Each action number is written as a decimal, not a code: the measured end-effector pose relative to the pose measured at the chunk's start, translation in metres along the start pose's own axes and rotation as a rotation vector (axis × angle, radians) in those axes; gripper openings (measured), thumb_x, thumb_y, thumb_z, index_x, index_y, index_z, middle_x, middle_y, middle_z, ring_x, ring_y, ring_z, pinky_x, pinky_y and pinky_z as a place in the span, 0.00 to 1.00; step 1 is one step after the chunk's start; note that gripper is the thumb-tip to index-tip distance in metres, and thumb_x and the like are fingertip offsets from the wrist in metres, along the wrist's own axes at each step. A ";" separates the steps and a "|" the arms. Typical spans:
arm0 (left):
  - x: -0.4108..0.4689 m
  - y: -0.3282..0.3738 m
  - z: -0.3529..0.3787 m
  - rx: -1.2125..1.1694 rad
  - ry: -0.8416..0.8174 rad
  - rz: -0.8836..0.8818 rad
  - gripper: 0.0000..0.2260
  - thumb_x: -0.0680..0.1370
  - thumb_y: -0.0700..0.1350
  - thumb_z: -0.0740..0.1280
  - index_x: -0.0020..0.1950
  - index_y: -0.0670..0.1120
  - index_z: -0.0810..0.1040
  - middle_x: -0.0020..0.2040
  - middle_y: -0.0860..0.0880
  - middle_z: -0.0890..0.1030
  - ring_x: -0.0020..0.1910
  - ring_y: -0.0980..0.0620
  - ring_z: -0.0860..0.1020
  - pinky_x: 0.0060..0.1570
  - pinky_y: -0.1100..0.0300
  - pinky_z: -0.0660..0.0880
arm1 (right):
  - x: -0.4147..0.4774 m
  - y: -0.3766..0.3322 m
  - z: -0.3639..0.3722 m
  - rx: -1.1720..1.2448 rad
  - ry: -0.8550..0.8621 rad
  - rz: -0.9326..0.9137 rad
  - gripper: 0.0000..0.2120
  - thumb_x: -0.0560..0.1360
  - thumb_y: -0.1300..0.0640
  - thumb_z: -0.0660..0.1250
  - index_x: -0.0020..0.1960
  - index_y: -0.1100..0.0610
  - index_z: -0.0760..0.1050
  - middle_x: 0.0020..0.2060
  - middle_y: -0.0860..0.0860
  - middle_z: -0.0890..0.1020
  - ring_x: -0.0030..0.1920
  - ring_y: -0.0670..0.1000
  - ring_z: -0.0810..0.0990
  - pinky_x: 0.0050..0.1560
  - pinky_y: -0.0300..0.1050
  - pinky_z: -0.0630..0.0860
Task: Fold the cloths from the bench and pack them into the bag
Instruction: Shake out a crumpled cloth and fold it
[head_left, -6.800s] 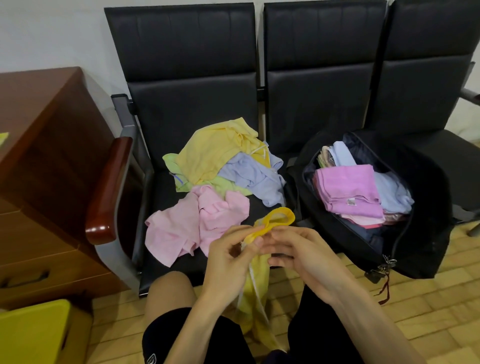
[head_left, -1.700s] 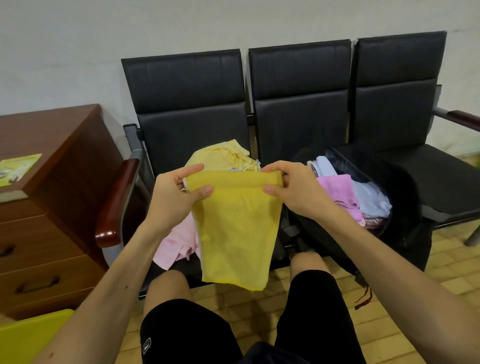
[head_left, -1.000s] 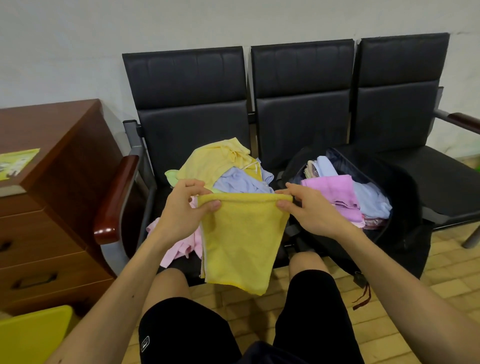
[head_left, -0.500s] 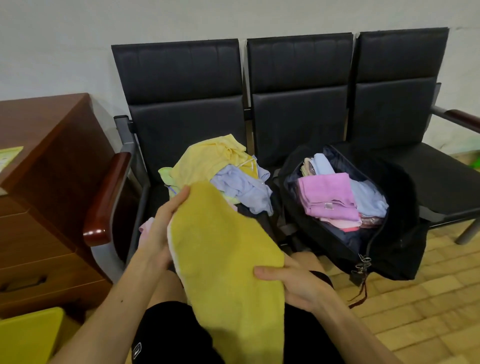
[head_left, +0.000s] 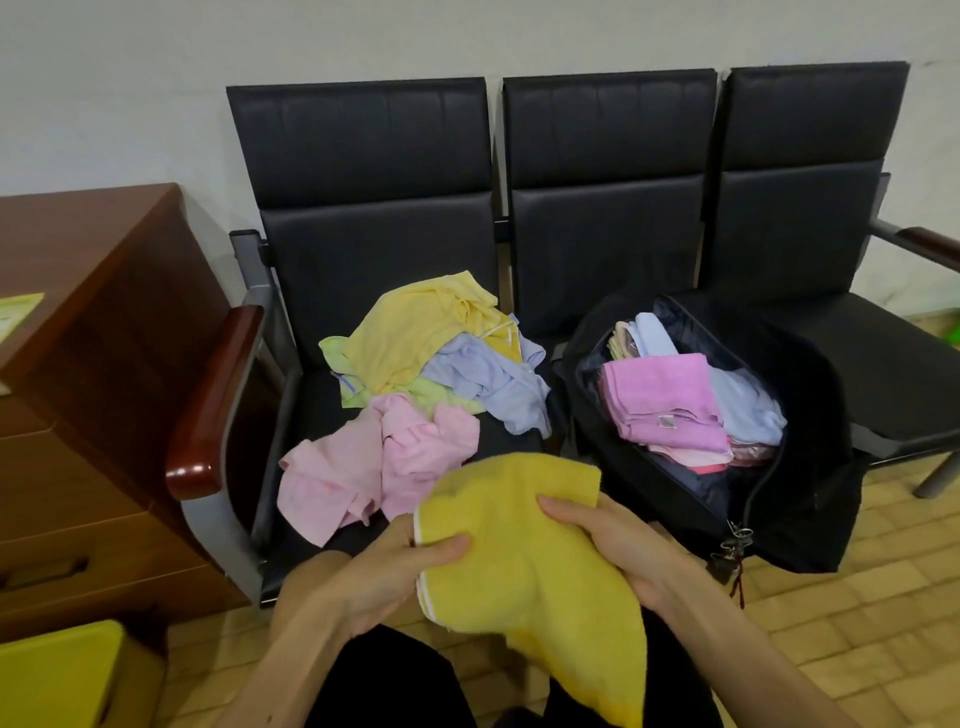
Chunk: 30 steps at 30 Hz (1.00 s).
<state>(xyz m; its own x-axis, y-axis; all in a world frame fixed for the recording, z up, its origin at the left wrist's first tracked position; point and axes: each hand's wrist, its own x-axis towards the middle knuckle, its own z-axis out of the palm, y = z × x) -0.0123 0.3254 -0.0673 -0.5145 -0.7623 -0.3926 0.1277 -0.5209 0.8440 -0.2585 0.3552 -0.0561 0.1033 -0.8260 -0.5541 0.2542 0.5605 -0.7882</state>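
Both grips are holding the yellow cloth (head_left: 524, 561) low in the centre of the frame.
The left grip (head_left: 382, 569) is pinching the cloth's white-trimmed left edge, thumb on top and fingers curled underneath. The right grip (head_left: 621, 545) is clasping the right side, thumb lying across the top. The cloth is hanging down toward the bottom edge, in front of the bench (head_left: 363, 234). A loose pile (head_left: 415, 358) is lying on the left seat, and the bag (head_left: 815, 415) is sitting open right of centre, with folded cloths (head_left: 662, 395) inside.
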 end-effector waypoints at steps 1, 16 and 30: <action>0.001 -0.001 -0.001 0.100 0.043 -0.007 0.21 0.73 0.42 0.74 0.65 0.40 0.78 0.59 0.43 0.84 0.59 0.46 0.82 0.53 0.57 0.80 | 0.005 0.004 -0.004 -0.058 0.030 0.021 0.39 0.54 0.44 0.86 0.63 0.52 0.80 0.56 0.52 0.85 0.56 0.55 0.84 0.61 0.54 0.78; 0.002 0.073 0.009 0.341 0.034 0.234 0.17 0.77 0.35 0.68 0.65 0.45 0.76 0.58 0.47 0.84 0.58 0.49 0.83 0.54 0.57 0.80 | -0.032 -0.081 0.003 -0.427 -0.030 -0.485 0.18 0.73 0.61 0.72 0.62 0.56 0.77 0.52 0.49 0.86 0.52 0.48 0.85 0.53 0.46 0.82; -0.011 0.111 0.008 0.511 0.085 0.615 0.22 0.78 0.25 0.60 0.40 0.47 0.87 0.52 0.46 0.86 0.58 0.47 0.82 0.57 0.57 0.79 | -0.036 -0.108 0.000 -0.614 -0.083 -0.821 0.17 0.76 0.71 0.67 0.50 0.52 0.86 0.52 0.53 0.84 0.55 0.55 0.83 0.55 0.62 0.80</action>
<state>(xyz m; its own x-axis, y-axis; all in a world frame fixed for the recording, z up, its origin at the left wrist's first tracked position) 0.0005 0.2788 0.0340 -0.4094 -0.8928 0.1880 -0.0470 0.2265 0.9729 -0.2899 0.3247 0.0489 0.1910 -0.9568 0.2191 -0.2566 -0.2641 -0.9297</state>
